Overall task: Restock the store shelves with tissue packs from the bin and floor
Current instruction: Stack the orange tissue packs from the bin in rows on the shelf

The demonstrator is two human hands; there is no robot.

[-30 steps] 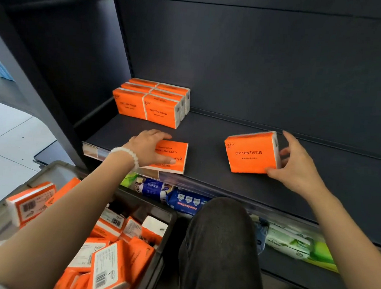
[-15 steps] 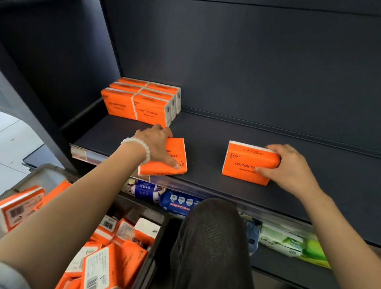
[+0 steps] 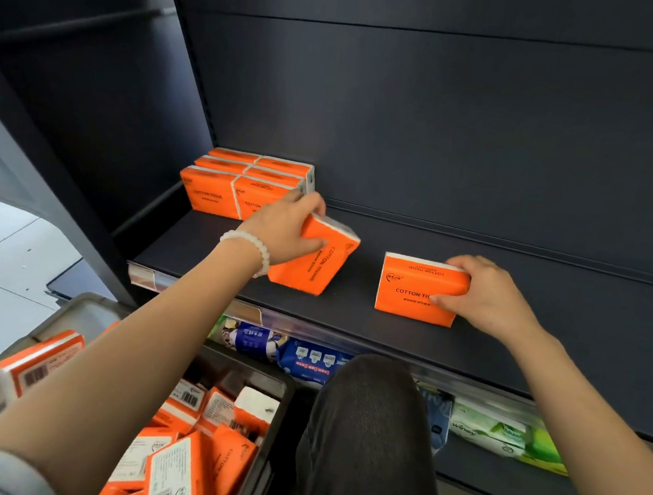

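1. Tissue packs are the thing being shelved: orange wrappers with white ends and "COTTON TISSUE" printed in dark letters, soft-sided and brick-shaped.
2. A finished block of packs (image 3: pixel 244 186) stands upright at the back left corner of the shelf (image 3: pixel 544 342), two across and three deep. I take it as the landmark.
3. The left hand (image 3: pixel 283 230) holds a tilted pack (image 3: pixel 312 262) just in front and to the right of that block. Its grip is closed round the pack's upper end, fingers over the top and thumb on the face, with the lower edge on or just above the shelf; I cannot tell which.
4. The right hand (image 3: pixel 485 295) holds a second pack (image 3: pixel 417 291) well to the right of the block, near the shelf's front edge. Fingers curl over its top right corner and the thumb presses the printed face. This pack stands on its long edge, facing forward.
5. Progress, as I judge it: early. Six packs are set in place, two more are in hand, and most of the shelf is bare.
6. Plenty remains: the grey bin (image 3: pixel 267 438), below and in front of the block, holds many orange packs lying in a jumble.
7. Under the shelf, a lower shelf carries blue and green wipe packets (image 3: pixel 498 432), and the person's dark-trousered knee (image 3: pixel 365 426) sits beside the bin.
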